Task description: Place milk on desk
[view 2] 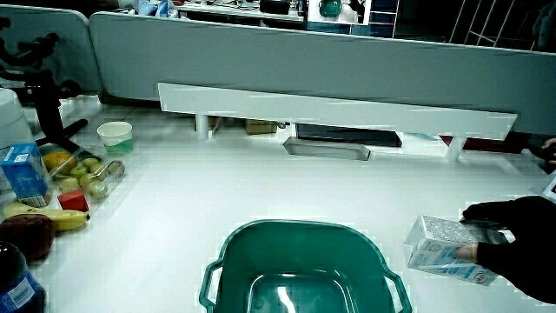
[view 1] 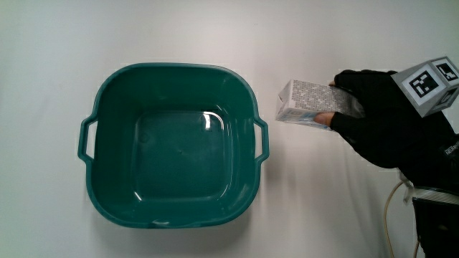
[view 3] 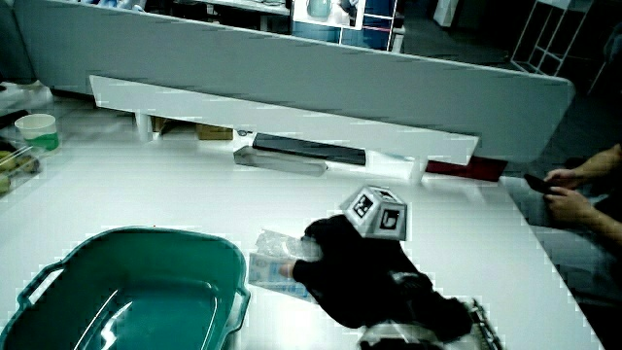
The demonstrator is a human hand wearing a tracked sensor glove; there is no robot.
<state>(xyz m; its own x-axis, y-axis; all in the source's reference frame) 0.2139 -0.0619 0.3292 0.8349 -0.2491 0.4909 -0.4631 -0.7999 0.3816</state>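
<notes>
A white and blue milk carton (view 1: pixel 307 103) lies on its side beside the green tub (view 1: pixel 107 107), close to one of the tub's handles. The gloved hand (view 1: pixel 373 115) grips the carton's end, fingers curled over it and thumb under it. The tub holds nothing. In both side views the carton (view 2: pixel 443 246) (view 3: pixel 274 261) sits low at the table between the tub (view 2: pixel 234 252) (view 3: pixel 68 267) and the hand (view 2: pixel 512 239) (view 3: pixel 355 262). Whether the carton rests on the table or hangs just above it I cannot tell.
At the table's edge in a side view lie a banana (view 2: pixel 48 217), a red apple (view 2: pixel 26 235), a small blue carton (view 2: pixel 23 169), a tray of fruit (view 2: pixel 82 169) and a paper cup (view 2: pixel 115 135). A long white shelf (view 2: pixel 339 109) and a metal tray (view 2: pixel 326 149) stand near the partition.
</notes>
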